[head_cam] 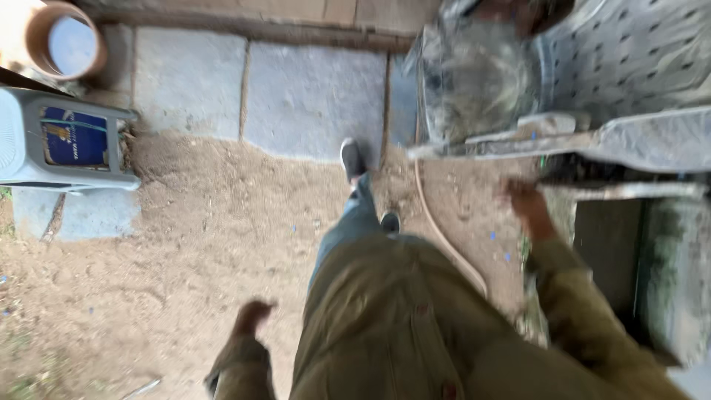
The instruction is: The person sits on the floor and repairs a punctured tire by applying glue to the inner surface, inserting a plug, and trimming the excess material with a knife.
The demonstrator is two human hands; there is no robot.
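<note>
The view is blurred by motion. My left hand (252, 315) swings low beside my hip over sandy ground, its fingers curled in with nothing in them. My right hand (522, 200) is stretched forward at the right, close to the pale edge of a grey plastic chair (629, 67) and a thin plank (622, 191); blur hides its fingers. Both sleeves are olive green. My feet in dark shoes (353, 159) step toward grey stone slabs (311, 96).
A grey plastic box with a blue label (67, 141) lies at the left. A round brown pipe end (67, 44) stands at the top left. A pale hose (444, 237) curves over the sand. A crumpled clear sheet (474, 81) sits by the chair. A dark recess (607, 252) opens at the right.
</note>
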